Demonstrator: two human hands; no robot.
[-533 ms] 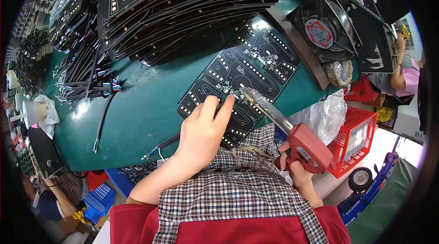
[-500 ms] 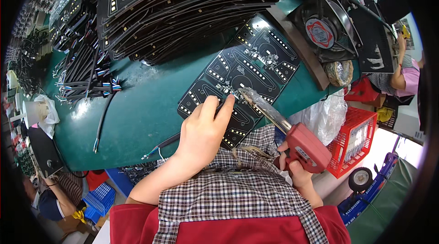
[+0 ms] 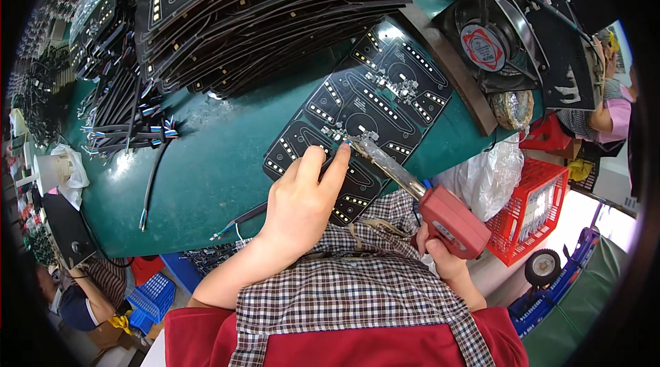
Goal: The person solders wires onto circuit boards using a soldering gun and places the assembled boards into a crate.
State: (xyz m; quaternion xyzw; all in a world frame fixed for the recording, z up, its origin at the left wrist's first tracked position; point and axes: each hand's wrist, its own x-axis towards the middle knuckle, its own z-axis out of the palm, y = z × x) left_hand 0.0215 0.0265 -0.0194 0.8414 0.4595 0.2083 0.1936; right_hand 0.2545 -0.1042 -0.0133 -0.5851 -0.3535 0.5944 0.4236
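Note:
A black circuit board panel (image 3: 371,102) with rows of small light-coloured LEDs lies slanted on the green table in front of me. My left hand (image 3: 300,198) is over its lower left part, with fingers closed on a black cable (image 3: 253,213). The cable runs beneath the palm, and its stripped coloured wires stick out at the lower left. Its other end is mostly hidden by my fingers. My right hand (image 3: 443,256) grips a red soldering gun (image 3: 454,221). The gun's metal tip reaches the board's components right beside my left index fingertip; whether it touches cannot be told.
A tall stack of black boards (image 3: 275,30) stands behind. Bundled cables (image 3: 130,126) lie to the left. A dark bar (image 3: 450,71) and a fan (image 3: 481,47) border the board on the right. A red crate (image 3: 529,212) sits lower right; other people work at both sides.
My right hand has brought the soldering gun slightly left, its tip closer to my left fingertips. The board and my left hand have shifted very slightly left.

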